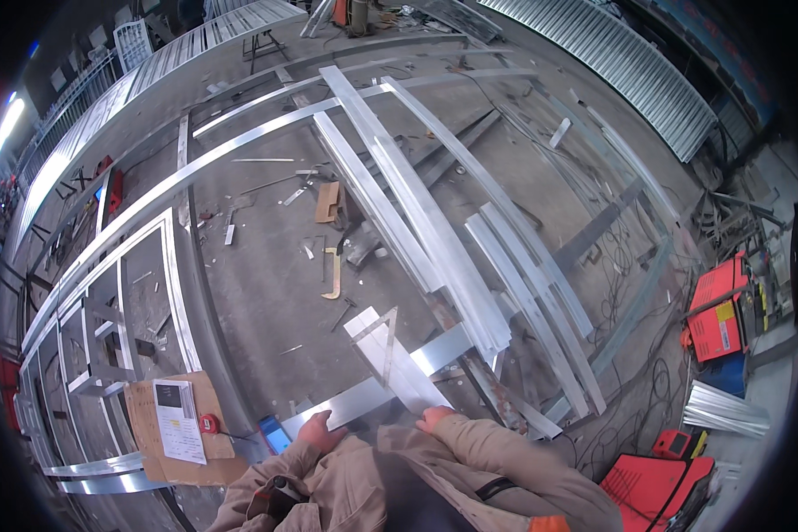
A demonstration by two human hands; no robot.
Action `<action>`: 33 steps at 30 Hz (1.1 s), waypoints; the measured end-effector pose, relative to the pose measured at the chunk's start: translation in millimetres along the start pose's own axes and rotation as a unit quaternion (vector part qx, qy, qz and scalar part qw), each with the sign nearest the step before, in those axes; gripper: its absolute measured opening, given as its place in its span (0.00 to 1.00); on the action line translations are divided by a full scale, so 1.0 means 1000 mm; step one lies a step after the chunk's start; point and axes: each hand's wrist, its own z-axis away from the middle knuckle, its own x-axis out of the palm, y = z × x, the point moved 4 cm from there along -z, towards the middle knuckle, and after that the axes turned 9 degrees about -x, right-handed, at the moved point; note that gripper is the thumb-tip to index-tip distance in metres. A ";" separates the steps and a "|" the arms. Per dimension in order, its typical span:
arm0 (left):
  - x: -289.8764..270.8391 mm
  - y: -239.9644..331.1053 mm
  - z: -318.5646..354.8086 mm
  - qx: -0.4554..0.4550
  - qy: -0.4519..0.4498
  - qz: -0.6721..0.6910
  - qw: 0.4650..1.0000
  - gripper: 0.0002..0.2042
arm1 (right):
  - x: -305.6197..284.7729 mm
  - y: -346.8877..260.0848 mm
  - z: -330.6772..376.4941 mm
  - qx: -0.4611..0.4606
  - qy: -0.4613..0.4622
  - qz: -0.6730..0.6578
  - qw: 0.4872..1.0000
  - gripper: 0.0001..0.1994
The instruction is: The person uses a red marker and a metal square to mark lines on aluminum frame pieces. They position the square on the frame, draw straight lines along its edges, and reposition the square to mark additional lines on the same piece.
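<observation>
A long flat silver metal bar [350,401] runs slantwise in front of me. My left hand [322,432] is closed on its near left end. Crossing this bar is a shorter, wide silver metal profile [405,372]; my right hand [434,418] grips its near end, with the fingertips partly hidden. A triangular set square [377,335] lies across the profile's far part. Just left of my left hand is a phone [275,434] with a lit blue screen. Close by, a red tape measure [209,424] sits on cardboard [146,434] beside a printed sheet [179,430].
Long silver profiles [426,239] lie stacked across the frame at centre right. On the floor are a yellow-handled hacksaw [332,273], a hammer [342,315] and scraps. A welded frame [120,310] stands left. Red machines [718,306] and loose cables [652,399] are at the right.
</observation>
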 end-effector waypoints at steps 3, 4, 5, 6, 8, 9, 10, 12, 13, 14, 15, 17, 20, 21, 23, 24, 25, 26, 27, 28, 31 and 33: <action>0.002 0.011 0.008 -0.022 -0.016 0.014 1.000 0.43 | 0.000 0.007 0.004 -0.015 0.022 0.002 1.000 0.25; 0.004 0.012 0.010 -0.030 -0.017 0.021 0.999 0.43 | 0.000 0.009 0.003 -0.020 0.030 -0.008 0.999 0.25; 0.006 0.014 0.011 -0.027 -0.012 0.014 0.999 0.43 | 0.001 0.011 0.003 -0.023 0.038 -0.018 0.999 0.25; 0.009 0.013 0.013 -0.027 -0.005 0.008 1.000 0.43 | -0.002 0.010 0.003 -0.031 0.050 -0.032 0.998 0.24; 0.015 0.011 0.016 -0.034 0.000 0.004 0.999 0.42 | -0.008 0.006 0.005 -0.044 0.074 -0.059 0.995 0.24; 0.018 0.012 0.016 -0.039 -0.001 0.007 0.999 0.42 | -0.010 0.008 0.002 -0.035 0.106 -0.078 0.991 0.23; 0.023 0.013 0.015 -0.044 -0.005 0.011 0.999 0.41 | -0.010 0.010 -0.003 -0.025 0.138 -0.097 0.985 0.22; 0.034 0.015 0.010 -0.046 -0.003 0.044 0.998 0.41 | -0.008 0.022 -0.009 -0.010 0.168 -0.222 0.960 0.21; 0.040 0.013 0.008 -0.050 -0.004 0.061 0.997 0.40 | -0.011 0.028 -0.015 -0.002 0.167 -0.326 0.931 0.21; 0.039 0.012 0.005 -0.049 0.002 0.079 0.996 0.40 | -0.020 0.025 -0.021 -0.002 0.168 -0.424 0.890 0.21; 0.039 0.016 -0.005 -0.048 0.007 0.098 0.994 0.40 | -0.035 0.020 -0.026 -0.008 0.185 -0.493 0.850 0.21; 0.057 0.019 -0.023 -0.070 -0.002 0.170 0.983 0.41 | -0.050 0.012 -0.028 0.018 0.194 -0.622 0.758 0.24; 0.091 0.011 -0.084 -0.041 -0.021 0.277 0.960 0.32 | -0.086 0.015 -0.041 -0.088 0.266 -0.440 0.853 0.26; 0.105 -0.007 -0.107 -0.072 0.036 0.275 0.958 0.30 | -0.111 -0.006 -0.038 -0.119 0.254 -0.468 0.838 0.27; 0.079 0.057 -0.127 -0.094 0.059 0.333 0.936 0.34 | -0.127 0.007 -0.040 -0.064 0.239 -0.499 0.830 0.33; 0.088 0.055 -0.148 -0.092 0.062 0.358 0.927 0.37 | -0.124 0.008 -0.050 -0.046 0.224 -0.531 0.816 0.36; 0.096 0.057 -0.164 -0.109 0.083 0.379 0.915 0.39 | -0.125 0.005 -0.058 -0.066 0.242 -0.509 0.823 0.38; 0.101 0.063 -0.179 -0.121 0.107 0.399 0.903 0.40 | -0.129 0.002 -0.068 -0.090 0.262 -0.485 0.829 0.39; 0.108 0.067 -0.192 -0.135 0.129 0.420 0.888 0.41 | -0.132 -0.002 -0.079 -0.122 0.278 -0.473 0.827 0.37; 0.113 0.073 -0.203 -0.146 0.151 0.440 0.873 0.42 | -0.136 -0.006 -0.090 -0.155 0.297 -0.461 0.822 0.34; 0.108 0.099 -0.225 -0.152 0.140 0.537 0.818 0.39 | -0.146 -0.015 -0.123 -0.195 0.317 -0.448 0.813 0.27; 0.106 0.100 -0.237 -0.146 0.115 0.574 0.798 0.36 | -0.151 -0.033 -0.146 -0.187 0.311 -0.494 0.790 0.15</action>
